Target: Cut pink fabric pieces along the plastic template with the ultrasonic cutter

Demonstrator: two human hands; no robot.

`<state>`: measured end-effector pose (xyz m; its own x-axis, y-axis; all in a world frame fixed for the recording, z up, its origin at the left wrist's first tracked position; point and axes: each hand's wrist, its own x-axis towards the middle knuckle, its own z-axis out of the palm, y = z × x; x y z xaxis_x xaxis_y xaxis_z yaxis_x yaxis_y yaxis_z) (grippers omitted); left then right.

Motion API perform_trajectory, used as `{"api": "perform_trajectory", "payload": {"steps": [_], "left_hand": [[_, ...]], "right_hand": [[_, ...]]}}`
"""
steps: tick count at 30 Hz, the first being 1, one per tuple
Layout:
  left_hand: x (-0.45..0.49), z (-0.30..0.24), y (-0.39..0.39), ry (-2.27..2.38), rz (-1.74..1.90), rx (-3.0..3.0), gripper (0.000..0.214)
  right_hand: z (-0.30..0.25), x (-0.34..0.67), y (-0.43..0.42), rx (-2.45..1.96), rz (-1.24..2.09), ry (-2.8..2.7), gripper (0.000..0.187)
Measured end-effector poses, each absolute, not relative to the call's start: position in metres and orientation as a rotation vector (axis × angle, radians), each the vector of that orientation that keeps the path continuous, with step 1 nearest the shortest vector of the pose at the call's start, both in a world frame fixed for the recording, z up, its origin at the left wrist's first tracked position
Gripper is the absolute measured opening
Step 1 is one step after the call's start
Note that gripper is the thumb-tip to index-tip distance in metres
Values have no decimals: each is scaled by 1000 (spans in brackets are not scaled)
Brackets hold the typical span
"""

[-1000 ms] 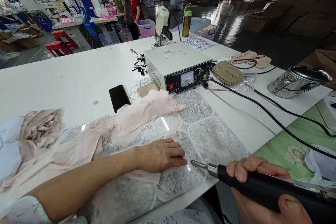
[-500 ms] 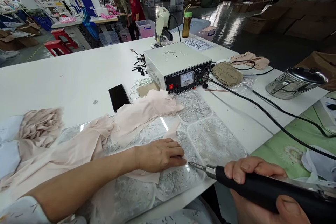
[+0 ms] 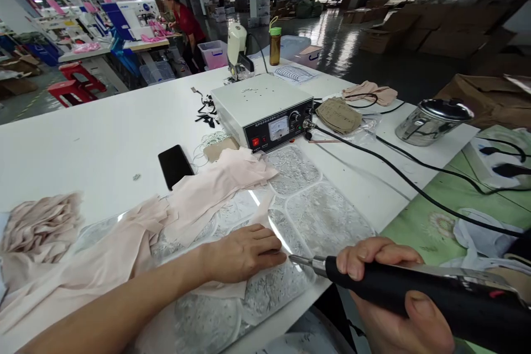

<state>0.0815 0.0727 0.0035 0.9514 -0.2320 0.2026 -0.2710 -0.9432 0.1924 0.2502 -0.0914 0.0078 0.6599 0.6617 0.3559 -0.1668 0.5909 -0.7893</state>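
Pink fabric [image 3: 215, 188] lies on the clear plate [image 3: 332, 221] under my flat, unclenched left hand [image 3: 243, 251], while my right hand [image 3: 390, 298] grips the black cutting tool [image 3: 415, 293], tip beside my fingertips.

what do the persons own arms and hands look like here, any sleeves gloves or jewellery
Both hands are bare: no gloves, and no rings or watch that can be seen. The left hand joins a forearm that is uncovered as far as the picture's lower edge, with no sleeve showing. The right hand shows only fingers, thumb and part of the palm; its wrist lies out of view, so any sleeve there cannot be told.
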Motion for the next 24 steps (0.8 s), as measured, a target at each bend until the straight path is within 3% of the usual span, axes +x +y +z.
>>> {"api": "perform_trajectory", "payload": {"steps": [24], "left_hand": [[78,6,65,-282,339,2937,21]], "right_hand": [[10,251,-88,-769,533,-702,21]]}}
